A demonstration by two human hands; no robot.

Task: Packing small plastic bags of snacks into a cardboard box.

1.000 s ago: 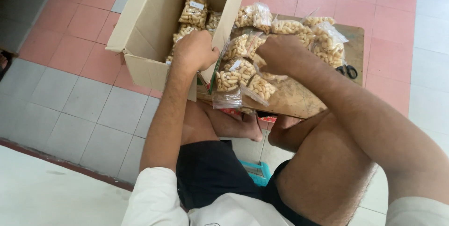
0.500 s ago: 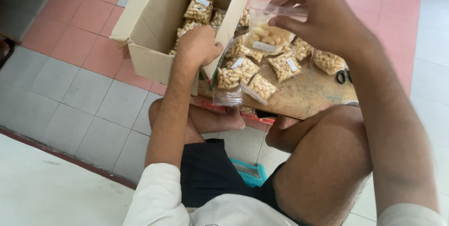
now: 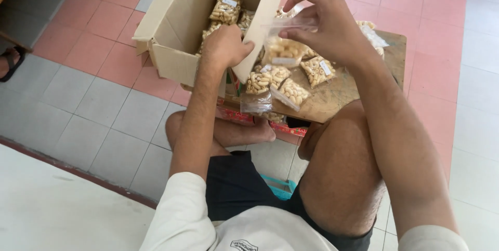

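Hands are both busy. I see my right hand (image 3: pixel 332 27) pinching the clear top of a small bag of nuts (image 3: pixel 283 48), lifted above the wooden board (image 3: pixel 332 100). My left hand (image 3: pixel 226 45) is curled shut on the flap of the cardboard box (image 3: pixel 179 17), which holds more packets (image 3: pixel 226 7). About 3 bags (image 3: pixel 280 82) lie on the board just beside the box.

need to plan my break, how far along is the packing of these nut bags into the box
Done: some bags already lie in the box. In hand: the right hand lifts one bag; the left hand rests at the box. Left: several bags on the wooden board.
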